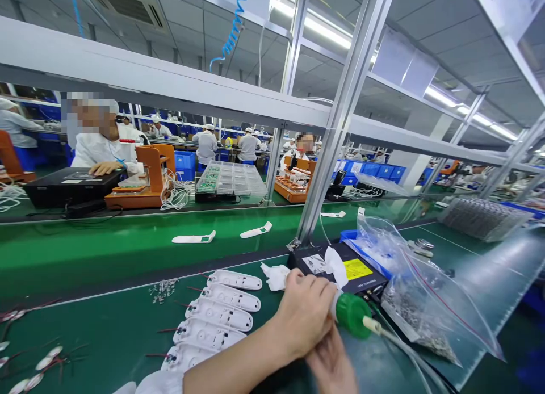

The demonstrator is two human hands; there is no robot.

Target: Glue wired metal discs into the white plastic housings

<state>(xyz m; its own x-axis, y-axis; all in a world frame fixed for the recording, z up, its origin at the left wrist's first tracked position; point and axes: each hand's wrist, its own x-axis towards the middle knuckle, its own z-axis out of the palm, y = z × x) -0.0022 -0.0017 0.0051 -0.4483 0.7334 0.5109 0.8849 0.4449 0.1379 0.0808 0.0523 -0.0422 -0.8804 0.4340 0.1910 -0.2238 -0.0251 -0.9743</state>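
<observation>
A green-ended tool (353, 315) is being held over the work surface (123, 326), right of its middle and in front of a black box (366, 283) near the far edge. Its pale part beside the green end is being gripped by the curled fingers of the left hand (304, 309). The right hand (332, 360) is being held just below, blurred and partly covered; whether its fingers are closed on anything cannot be told. A pale hose (404, 348) is being carried from the green end toward the near edge.

Left of the hands, five white housings (225, 314) are being kept in a slanting row, the nearest partly covered by the left forearm. Small metal parts (164, 290) are being left scattered toward the far edge, and wired discs (49, 357) are being kept near the left edge. A clear bag (426, 303) is being laid out toward the right edge, beside the black box.
</observation>
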